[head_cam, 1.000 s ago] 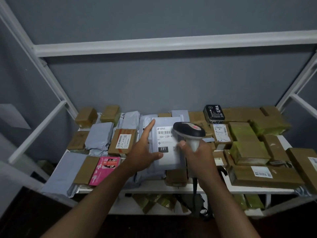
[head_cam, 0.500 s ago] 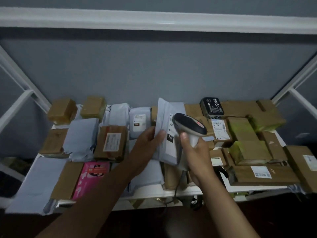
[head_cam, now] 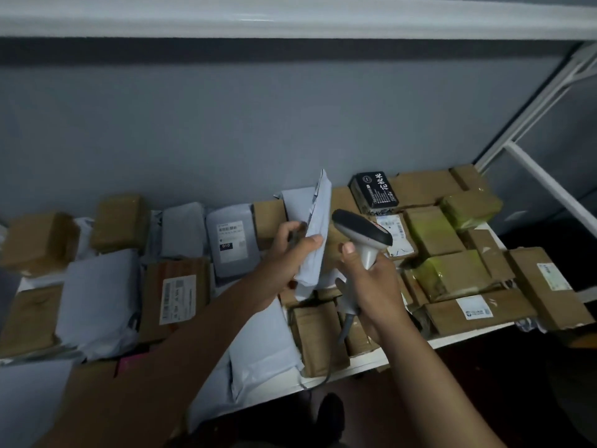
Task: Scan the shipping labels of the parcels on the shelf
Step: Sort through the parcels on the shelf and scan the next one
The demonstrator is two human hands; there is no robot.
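Grey poly mailer [head_cam: 315, 234] held edge-on above the shelf [head_cam: 452, 340], its label side turned away from the camera. Left hand [head_cam: 286, 250] grips the mailer, thumb on the near face and fingers curled behind it. Right hand [head_cam: 371, 279] is wrapped round the handle of the scanner [head_cam: 361, 234], whose dark head sits just right of the mailer and points toward the right; its cable [head_cam: 342, 334] hangs below the hand. Parcels cover the white shelf: a grey bag [head_cam: 231, 245] marked "010" lies left of the held mailer; a brown box [head_cam: 176, 294] with a white label lies nearer the camera on the left; a black box [head_cam: 374, 190] with white characters stands at the back, right of the mailer. Green-taped boxes [head_cam: 452, 253] and a long carton [head_cam: 475, 313] with a label fill the right part. A white frame bar [head_cam: 290, 14] crosses the top, with a grey wall [head_cam: 258, 124] behind.
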